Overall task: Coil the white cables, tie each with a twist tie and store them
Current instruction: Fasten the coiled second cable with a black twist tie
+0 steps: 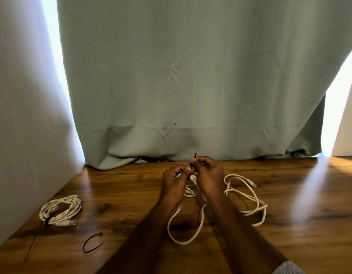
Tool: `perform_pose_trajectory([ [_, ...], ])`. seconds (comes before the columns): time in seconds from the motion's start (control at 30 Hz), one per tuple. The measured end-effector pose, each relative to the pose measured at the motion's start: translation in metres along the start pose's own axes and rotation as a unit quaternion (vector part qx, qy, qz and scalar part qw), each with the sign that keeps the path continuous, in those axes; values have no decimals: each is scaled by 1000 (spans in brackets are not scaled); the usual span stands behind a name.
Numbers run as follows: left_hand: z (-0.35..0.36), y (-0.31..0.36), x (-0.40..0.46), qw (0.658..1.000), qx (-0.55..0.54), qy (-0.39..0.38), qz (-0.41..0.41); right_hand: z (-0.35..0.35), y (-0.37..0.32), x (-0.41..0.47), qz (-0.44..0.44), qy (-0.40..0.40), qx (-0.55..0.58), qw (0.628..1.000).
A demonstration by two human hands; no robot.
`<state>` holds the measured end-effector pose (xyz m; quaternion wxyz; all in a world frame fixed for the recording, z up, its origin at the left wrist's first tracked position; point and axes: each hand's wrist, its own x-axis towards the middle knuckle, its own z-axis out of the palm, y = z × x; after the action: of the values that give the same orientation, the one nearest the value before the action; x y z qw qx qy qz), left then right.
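Note:
My left hand point(174, 181) and my right hand point(207, 175) are raised close together over the wooden table point(120, 186). Between them hangs a small coil of white cable point(191, 189). Both hands pinch a black tie point(193, 164) at the top of that coil, and its tip sticks up above my right thumb. The coil's loose end loops down point(183, 240) between my forearms, its plug lying by my left wrist. A tied white coil point(60, 211) lies at the left. An uncoiled white cable point(248, 196) sprawls to the right.
A spare black tie point(92, 242) lies curled on the table at the lower left. A long thin black tail point(32, 246) trails from the tied coil toward the table's left edge. A grey-green curtain point(191, 86) hangs behind the table, a wall to the left.

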<state>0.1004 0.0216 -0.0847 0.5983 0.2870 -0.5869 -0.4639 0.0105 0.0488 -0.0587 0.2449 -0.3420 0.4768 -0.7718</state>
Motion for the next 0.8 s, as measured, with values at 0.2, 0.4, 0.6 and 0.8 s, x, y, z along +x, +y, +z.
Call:
perform_pose_trajectory([
  [0.2, -5, 0, 1, 1000, 6, 2, -9, -8, -1, 4, -37, -32, -53, 997],
  [0.4, -3, -1, 3, 1000, -6, -20, 8, -9, -4, 3, -72, -26, -76, 994],
  [0.6, -1, 3, 2, 1000, -11, -22, 15, -6, -2, 0, -122, -50, -94, 987],
  [0.8, -3, 1, 5, 999, -23, -23, 11, -5, -2, 1, -125, -54, -88, 987],
])
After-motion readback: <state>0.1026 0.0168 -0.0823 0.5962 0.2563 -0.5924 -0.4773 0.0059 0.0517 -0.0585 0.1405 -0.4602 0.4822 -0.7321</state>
